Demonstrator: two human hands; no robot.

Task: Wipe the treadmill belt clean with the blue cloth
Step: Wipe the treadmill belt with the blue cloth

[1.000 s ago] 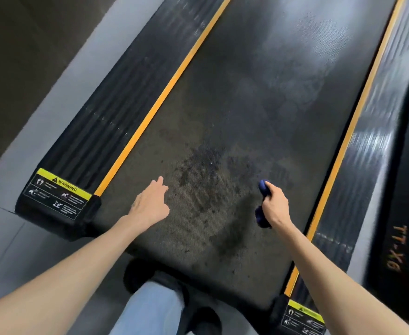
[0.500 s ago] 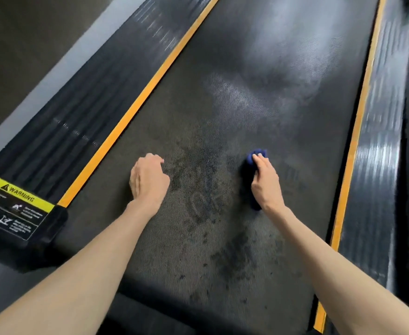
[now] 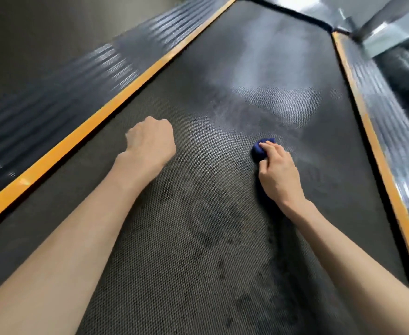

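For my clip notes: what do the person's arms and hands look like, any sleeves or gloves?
Both forearms are bare, with no sleeves in view. The left hand and right hand wear no gloves, rings or watch.

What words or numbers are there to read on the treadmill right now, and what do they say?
None: no word, number, brand or sign shows on the treadmill belt, the orange stripes, the ribbed side rails or the blue cloth.

L hand (image 3: 150, 146) left of cloth (image 3: 258, 150); cloth on belt (image 3: 198, 238) under R hand (image 3: 278, 176).
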